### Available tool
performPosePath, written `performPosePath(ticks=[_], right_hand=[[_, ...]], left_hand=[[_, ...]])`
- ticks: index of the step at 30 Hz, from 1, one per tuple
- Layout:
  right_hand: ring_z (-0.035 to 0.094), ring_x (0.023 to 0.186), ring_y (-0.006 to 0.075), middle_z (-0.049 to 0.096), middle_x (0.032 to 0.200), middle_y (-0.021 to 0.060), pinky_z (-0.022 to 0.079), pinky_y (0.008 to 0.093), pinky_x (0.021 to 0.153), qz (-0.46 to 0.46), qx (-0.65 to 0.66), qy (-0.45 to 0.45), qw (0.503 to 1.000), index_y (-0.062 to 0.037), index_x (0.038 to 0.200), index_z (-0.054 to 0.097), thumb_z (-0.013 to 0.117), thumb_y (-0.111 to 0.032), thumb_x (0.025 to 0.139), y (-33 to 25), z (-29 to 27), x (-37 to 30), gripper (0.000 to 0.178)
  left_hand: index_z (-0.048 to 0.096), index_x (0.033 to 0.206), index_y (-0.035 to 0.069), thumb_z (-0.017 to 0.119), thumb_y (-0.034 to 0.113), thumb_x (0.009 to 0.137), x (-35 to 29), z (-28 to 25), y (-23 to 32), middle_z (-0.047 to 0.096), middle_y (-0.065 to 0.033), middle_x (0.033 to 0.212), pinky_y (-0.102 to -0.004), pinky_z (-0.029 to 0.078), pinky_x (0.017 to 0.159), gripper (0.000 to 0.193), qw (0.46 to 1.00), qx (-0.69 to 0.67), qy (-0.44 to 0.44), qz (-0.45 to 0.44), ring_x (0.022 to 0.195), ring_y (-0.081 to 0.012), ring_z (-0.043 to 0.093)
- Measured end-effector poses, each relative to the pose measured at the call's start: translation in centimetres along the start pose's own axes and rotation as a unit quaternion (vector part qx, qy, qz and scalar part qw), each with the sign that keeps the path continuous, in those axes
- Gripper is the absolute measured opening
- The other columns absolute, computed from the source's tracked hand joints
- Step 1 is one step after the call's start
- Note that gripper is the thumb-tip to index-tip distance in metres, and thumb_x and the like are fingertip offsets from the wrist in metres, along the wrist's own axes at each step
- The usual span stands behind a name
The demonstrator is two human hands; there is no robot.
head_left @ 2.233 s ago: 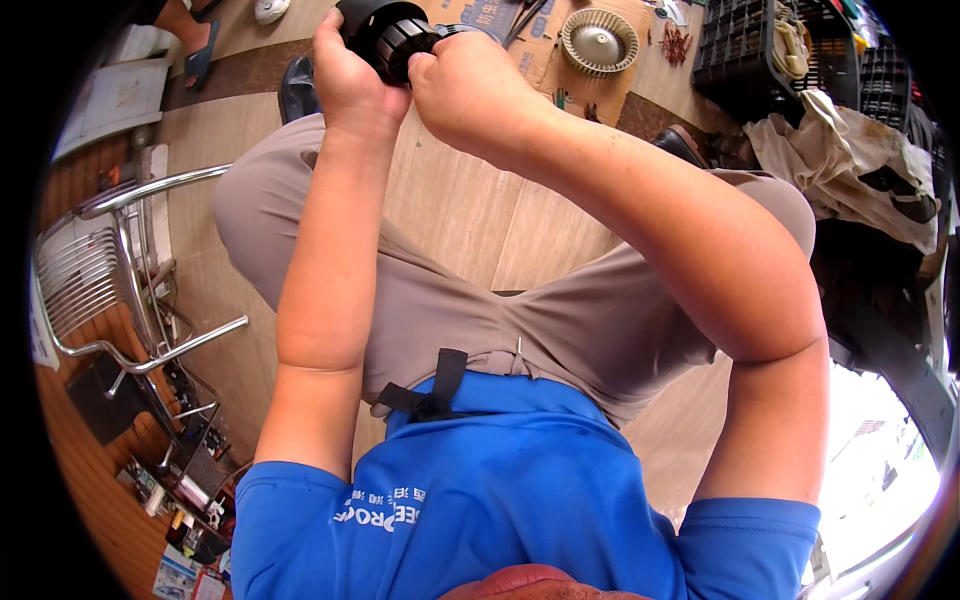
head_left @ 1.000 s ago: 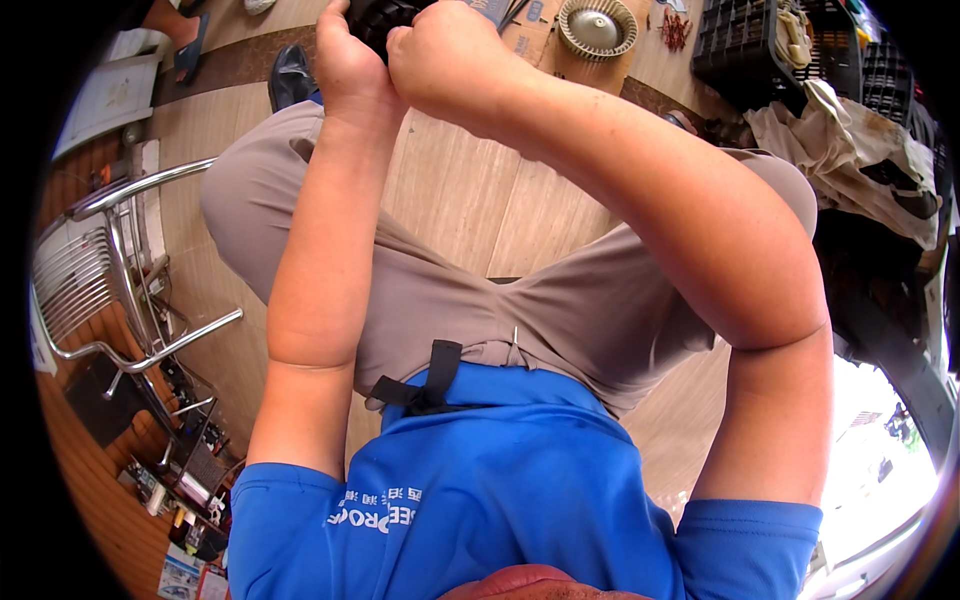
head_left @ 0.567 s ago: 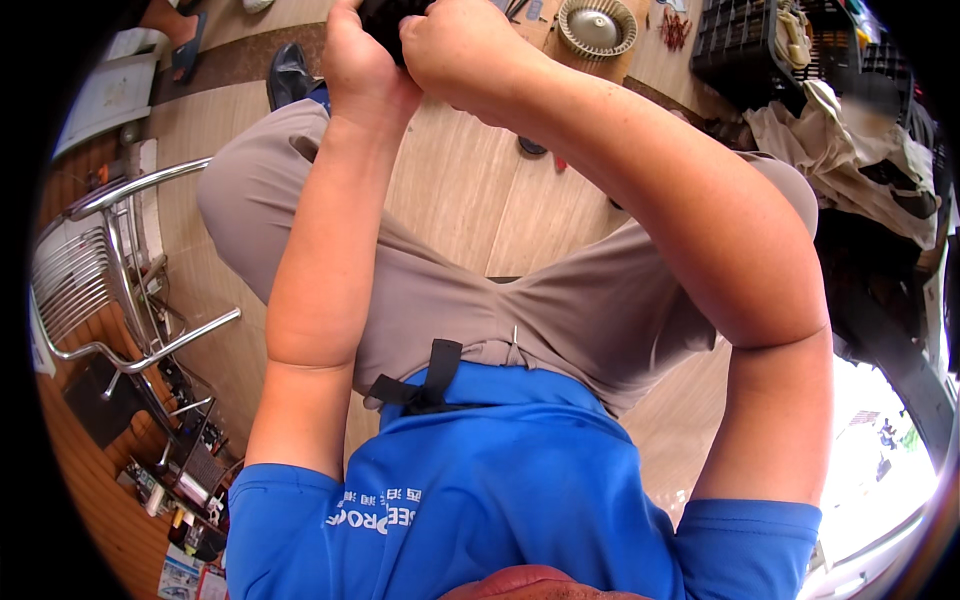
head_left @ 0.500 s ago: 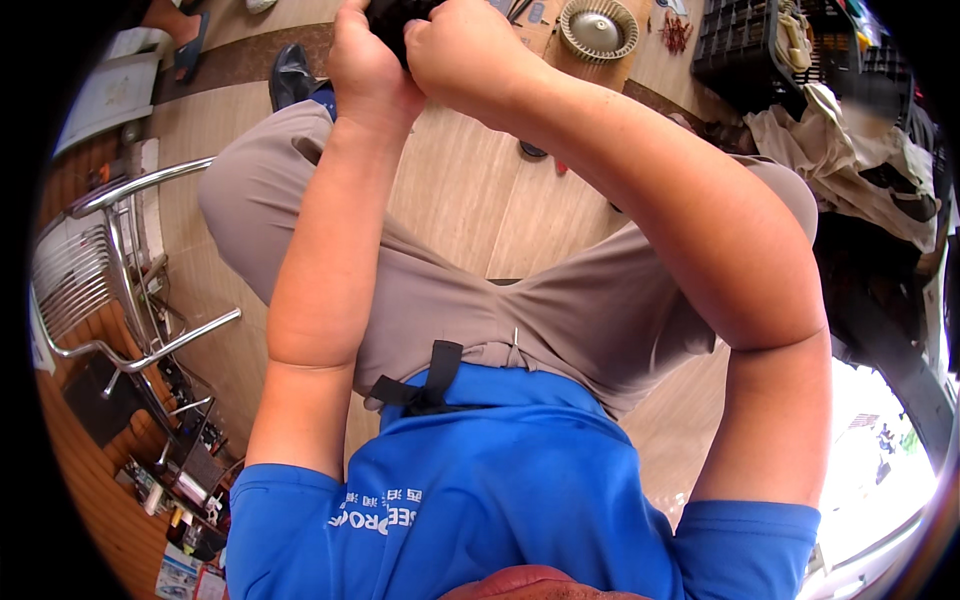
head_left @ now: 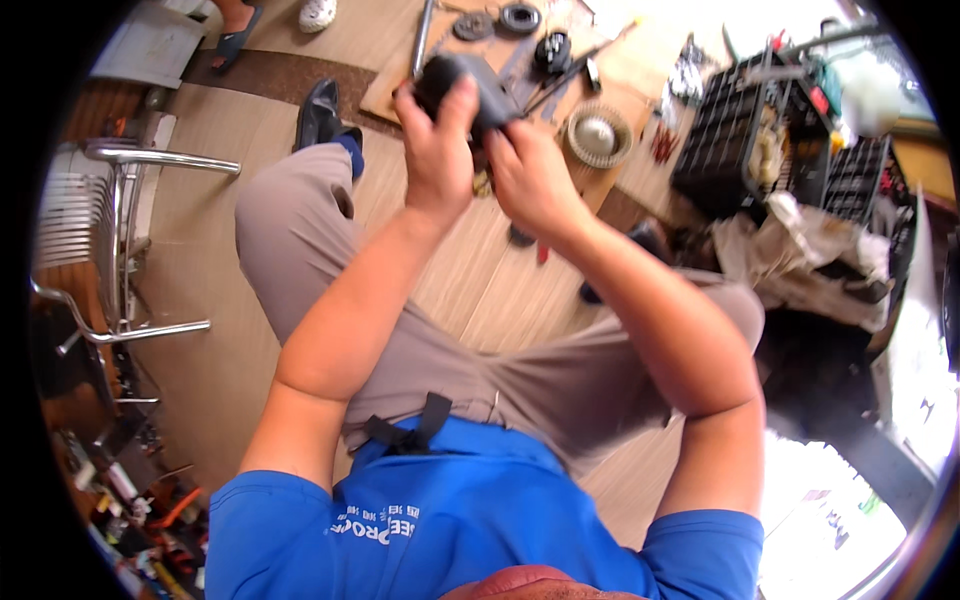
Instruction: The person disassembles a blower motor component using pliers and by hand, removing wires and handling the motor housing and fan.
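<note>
Left hand and right hand closed on a black part, white lettering on the blue shirt.

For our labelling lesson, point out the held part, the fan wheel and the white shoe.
Held part (head_left: 491, 93), head view: dark surface.
Fan wheel (head_left: 598, 136), head view: central hub.
White shoe (head_left: 318, 14), head view: its upper.
</note>
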State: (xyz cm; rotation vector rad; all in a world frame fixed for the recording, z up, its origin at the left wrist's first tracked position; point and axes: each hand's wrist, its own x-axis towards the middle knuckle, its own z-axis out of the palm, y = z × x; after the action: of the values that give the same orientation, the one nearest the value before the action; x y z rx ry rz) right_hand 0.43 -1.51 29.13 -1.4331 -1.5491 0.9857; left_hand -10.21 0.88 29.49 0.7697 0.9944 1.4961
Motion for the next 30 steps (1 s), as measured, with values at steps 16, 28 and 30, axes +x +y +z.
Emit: performPosePath(ticks=[16, 28, 30], right_hand=[[0.067, 0.095, 0.0187, 0.070, 0.100, 0.0063, 0.053, 0.0323, 0.084, -0.098, 0.090, -0.113, 0.985, -0.0056, 0.105, 0.070, 0.063, 0.000, 0.085, -0.3, -4.9, -5.9, 0.022], [0.058, 0.112, 0.0194, 0.058, 0.126, 0.0086, 0.051, 0.0337, 0.095, 0.083, 0.292, -0.134, 0.943, -0.0048, 0.133, 0.049, 0.070, -0.024, 0.086, 0.6, -5.0, -6.5, 0.055], [0.058, 0.112, 0.0194, 0.058, 0.126, 0.0084, 0.051, 0.0336, 0.095, 0.090, 0.287, -0.133, 0.944, -0.0050, 0.134, 0.048, 0.071, -0.024, 0.085, 0.8, -4.8, -6.5, 0.057]], left_hand=[[0.042, 0.127, 0.000, 0.082, 0.016, 0.068, -6.3, 0.5, 4.6, 0.047, -0.0190, 0.119, -0.0396, 0.042, 0.097, 0.073, 0.940, 0.127, -0.188, 0.253, 0.109, -0.0332, 0.051], [0.043, 0.129, 0.001, 0.084, 0.015, 0.068, -6.5, -0.1, 5.5, 0.044, -0.0234, 0.125, -0.0444, 0.042, 0.100, 0.075, 0.892, 0.159, -0.219, 0.362, 0.114, -0.0397, 0.050], [0.043, 0.129, 0.001, 0.084, 0.015, 0.069, -6.4, -0.1, 5.4, 0.044, -0.0233, 0.125, -0.0444, 0.042, 0.099, 0.074, 0.891, 0.150, -0.217, 0.370, 0.113, -0.0397, 0.050]])
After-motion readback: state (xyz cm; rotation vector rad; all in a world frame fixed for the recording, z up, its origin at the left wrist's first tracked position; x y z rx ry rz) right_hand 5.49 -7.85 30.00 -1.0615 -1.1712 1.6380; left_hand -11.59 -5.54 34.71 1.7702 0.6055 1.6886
